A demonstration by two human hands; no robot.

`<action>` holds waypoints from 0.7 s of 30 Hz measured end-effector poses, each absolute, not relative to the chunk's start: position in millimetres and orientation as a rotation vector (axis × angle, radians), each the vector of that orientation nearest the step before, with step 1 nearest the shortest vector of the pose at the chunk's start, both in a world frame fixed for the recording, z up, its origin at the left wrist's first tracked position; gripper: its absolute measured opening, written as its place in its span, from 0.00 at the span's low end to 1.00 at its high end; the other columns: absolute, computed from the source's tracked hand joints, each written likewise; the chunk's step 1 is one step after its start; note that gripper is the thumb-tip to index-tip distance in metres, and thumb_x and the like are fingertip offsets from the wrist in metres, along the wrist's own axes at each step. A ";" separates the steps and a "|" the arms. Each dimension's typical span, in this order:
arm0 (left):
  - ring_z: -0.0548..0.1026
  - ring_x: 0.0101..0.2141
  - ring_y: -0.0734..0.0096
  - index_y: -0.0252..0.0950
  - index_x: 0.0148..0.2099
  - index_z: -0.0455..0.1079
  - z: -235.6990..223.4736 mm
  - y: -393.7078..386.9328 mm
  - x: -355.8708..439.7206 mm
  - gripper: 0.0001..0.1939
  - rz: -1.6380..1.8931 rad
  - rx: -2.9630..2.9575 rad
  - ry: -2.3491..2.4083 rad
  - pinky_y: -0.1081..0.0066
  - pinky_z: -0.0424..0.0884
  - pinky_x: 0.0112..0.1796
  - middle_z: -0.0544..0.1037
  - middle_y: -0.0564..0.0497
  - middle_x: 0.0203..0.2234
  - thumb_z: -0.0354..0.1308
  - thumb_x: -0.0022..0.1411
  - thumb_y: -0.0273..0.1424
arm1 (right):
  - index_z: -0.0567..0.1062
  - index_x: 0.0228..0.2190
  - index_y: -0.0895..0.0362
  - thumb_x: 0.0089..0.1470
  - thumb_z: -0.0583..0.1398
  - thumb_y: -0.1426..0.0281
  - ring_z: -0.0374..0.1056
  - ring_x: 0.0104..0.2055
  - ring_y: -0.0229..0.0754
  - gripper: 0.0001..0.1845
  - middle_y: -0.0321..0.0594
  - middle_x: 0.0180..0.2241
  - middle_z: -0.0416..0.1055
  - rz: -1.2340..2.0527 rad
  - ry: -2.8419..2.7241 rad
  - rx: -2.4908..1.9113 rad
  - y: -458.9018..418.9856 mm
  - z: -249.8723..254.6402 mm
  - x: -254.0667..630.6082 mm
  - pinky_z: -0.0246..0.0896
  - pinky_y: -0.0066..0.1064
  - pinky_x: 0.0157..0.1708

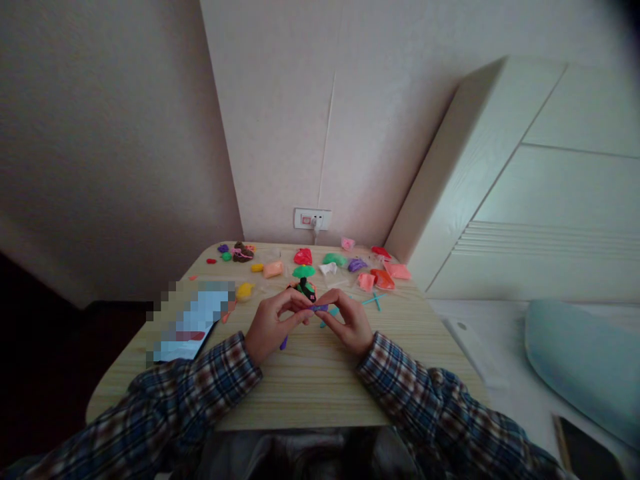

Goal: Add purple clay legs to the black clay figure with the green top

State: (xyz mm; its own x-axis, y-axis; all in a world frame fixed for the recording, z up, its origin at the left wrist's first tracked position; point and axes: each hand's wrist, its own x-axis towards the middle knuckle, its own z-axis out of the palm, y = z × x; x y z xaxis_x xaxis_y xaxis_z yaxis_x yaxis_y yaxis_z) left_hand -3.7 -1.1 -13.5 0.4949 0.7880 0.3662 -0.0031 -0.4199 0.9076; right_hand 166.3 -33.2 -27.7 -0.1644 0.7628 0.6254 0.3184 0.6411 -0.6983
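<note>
Between the fingertips of both hands is a small piece of purple modelling clay (pixel 320 308). My left hand (pixel 279 319) pinches its left end, and my right hand (pixel 350 323) pinches its right end. Just beyond the fingers stands a small black and green clay figure (pixel 306 288), topped by a green umbrella-like shape (pixel 303 271); its lower part is hidden by my hands. Below my left fingers lies a purple clay stick (pixel 284 343). A teal tool (pixel 327 319) shows partly behind my right fingers.
Bags and lumps of coloured clay, such as green (pixel 334 259) and orange (pixel 383 279), line the table's (pixel 320 387) far side. A tablet-like screen (pixel 193 327), partly blurred out, lies left. Thin teal tools (pixel 376 301) lie right. A wall socket (pixel 313 219) is behind.
</note>
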 end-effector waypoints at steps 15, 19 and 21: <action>0.74 0.33 0.70 0.33 0.36 0.68 -12.9 1.1 -4.5 0.09 0.977 1.806 0.677 0.71 0.70 0.37 0.75 0.50 0.30 0.60 0.52 0.31 | 0.68 0.29 0.56 0.51 0.59 0.68 0.66 0.32 0.37 0.05 0.37 0.28 0.69 0.647 -1.698 -0.876 -31.1 -28.6 167.8 0.63 0.30 0.34; 0.74 0.32 0.70 0.33 0.34 0.69 -11.6 1.9 -5.9 0.07 1.013 1.854 0.709 0.71 0.70 0.36 0.75 0.50 0.29 0.59 0.53 0.31 | 0.68 0.33 0.56 0.51 0.59 0.67 0.65 0.34 0.37 0.07 0.38 0.31 0.68 0.694 -1.678 -0.871 -31.4 -29.9 167.5 0.63 0.31 0.36; 0.74 0.31 0.70 0.33 0.32 0.70 -9.9 1.9 -7.0 0.07 1.033 1.887 0.731 0.71 0.70 0.35 0.75 0.50 0.29 0.59 0.53 0.31 | 0.68 0.32 0.56 0.51 0.59 0.67 0.65 0.33 0.37 0.06 0.38 0.30 0.68 0.672 -1.681 -0.891 -32.4 -29.0 167.2 0.63 0.31 0.35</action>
State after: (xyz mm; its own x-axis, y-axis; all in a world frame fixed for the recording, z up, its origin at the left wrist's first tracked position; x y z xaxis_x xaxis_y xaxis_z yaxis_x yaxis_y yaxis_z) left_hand -7.0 1.9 -9.9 0.4895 0.7870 0.3754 0.0921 -0.4748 0.8752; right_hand 167.2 -32.4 -29.0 -0.1529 0.8272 0.5407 0.2266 0.5619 -0.7955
